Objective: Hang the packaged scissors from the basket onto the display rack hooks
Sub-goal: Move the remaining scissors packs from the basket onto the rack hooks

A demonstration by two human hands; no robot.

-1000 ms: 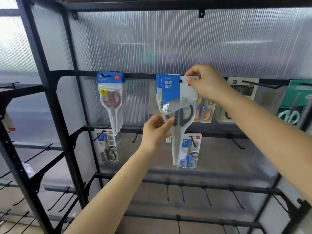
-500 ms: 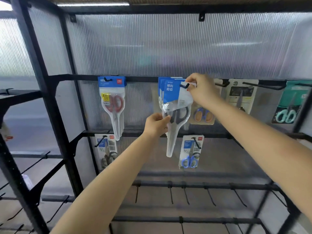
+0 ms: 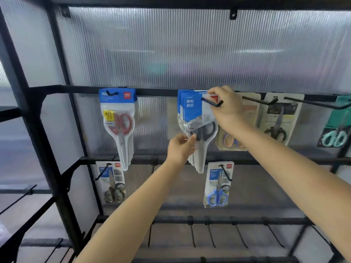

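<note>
This is a shop's stationery display. A black metal display rack (image 3: 47,141) stands against ribbed translucent panels (image 3: 190,54). Along its crossbars, rows of hooks (image 3: 212,102) carry retail-packed scissors (image 3: 118,126) with branded header cards; lower on the rack, more bare hooks (image 3: 241,238) jut forward.

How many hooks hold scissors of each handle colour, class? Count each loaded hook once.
Red scissors: 1
Black or grey scissors: 3
Blue scissors: 1
Orange-and-blue scissors: 1
Teal scissors: 1
Total: 7
</note>
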